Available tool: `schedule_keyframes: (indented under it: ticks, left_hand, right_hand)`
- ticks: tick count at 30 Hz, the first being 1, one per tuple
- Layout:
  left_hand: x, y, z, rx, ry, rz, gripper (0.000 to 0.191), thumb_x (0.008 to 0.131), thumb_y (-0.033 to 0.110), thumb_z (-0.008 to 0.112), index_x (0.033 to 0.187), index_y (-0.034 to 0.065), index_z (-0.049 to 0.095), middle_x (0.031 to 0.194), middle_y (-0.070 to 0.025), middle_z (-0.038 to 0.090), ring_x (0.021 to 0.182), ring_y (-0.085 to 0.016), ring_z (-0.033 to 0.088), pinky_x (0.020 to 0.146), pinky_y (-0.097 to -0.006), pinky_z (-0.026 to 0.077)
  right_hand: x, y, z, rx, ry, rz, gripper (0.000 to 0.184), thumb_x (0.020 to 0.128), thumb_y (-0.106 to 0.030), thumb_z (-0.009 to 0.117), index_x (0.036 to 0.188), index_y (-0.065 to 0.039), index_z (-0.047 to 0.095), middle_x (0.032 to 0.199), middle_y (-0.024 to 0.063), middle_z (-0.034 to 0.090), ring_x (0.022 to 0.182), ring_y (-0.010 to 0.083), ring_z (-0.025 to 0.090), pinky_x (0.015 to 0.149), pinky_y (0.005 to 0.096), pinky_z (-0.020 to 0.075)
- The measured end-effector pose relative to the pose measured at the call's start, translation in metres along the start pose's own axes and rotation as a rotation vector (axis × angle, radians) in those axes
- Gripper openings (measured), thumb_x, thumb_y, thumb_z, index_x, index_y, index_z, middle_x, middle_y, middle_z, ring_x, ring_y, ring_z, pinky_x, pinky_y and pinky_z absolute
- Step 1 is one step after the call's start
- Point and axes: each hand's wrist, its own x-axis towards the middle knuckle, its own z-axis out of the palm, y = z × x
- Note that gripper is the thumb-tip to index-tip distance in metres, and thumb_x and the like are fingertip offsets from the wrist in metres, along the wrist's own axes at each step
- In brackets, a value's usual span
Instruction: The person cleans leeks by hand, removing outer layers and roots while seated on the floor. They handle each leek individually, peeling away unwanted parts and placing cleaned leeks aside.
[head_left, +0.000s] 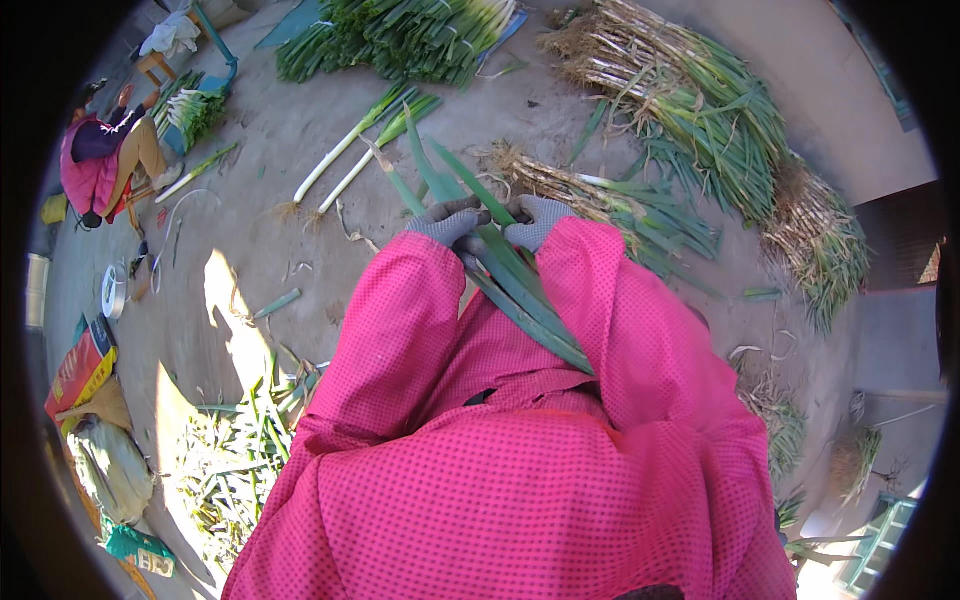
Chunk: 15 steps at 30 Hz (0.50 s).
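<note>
My left hand (448, 223), in a grey knit glove, grips the green leaves of a leek or large scallion (517, 277) in front of my chest. On the other side of the same leaves, my right hand (536, 221), gloved alike, is closed on them. Some leaf tips stick up past my hands, and the lower leaves run down against my pink dotted clothing. The root end cannot be seen. Two cleaned stalks with white shanks (345, 154) lie on the ground beyond my left hand. Near my right hand is a small pile of untrimmed stalks (600, 191) with dry roots.
Bundled green stalks (405, 37) lie at the top, large untrimmed heaps (675, 97) at the upper right. Leaf scraps (232, 465) are piled at the lower left, near a sack (112, 469). A seated person (97, 157) is at the far left, above a tape roll (114, 290).
</note>
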Motion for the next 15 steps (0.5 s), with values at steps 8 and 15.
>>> schedule_keyframes:
  ticks: [8, 15]
  left_hand:
    - [0.019, -0.003, 0.025, 0.262, -0.068, -0.052, 0.039, 0.078, 0.022, 0.071, 0.104, -0.0040, 0.058, 0.065, -0.0076, 0.060, 0.047, -0.016, 0.056, 0.043, -0.0267, 0.048]
    - [0.021, -0.019, 0.029, 0.236, 0.036, -0.082, 0.030, 0.080, 0.025, 0.070, 0.090, -0.0023, 0.062, 0.063, -0.0072, 0.060, 0.044, -0.016, 0.055, 0.040, -0.0285, 0.046]
  right_hand:
    - [-0.020, -0.016, 0.000, -0.361, -0.075, -0.010, 0.043, 0.080, -0.041, 0.057, 0.109, -0.010, 0.060, 0.105, 0.0161, 0.063, 0.098, 0.0329, 0.059, 0.085, 0.0397, 0.0457]
    - [-0.028, -0.014, 0.013, -0.389, 0.067, -0.028, 0.033, 0.087, -0.035, 0.047, 0.100, -0.008, 0.061, 0.099, 0.0180, 0.063, 0.093, 0.0363, 0.059, 0.082, 0.0437, 0.0459]
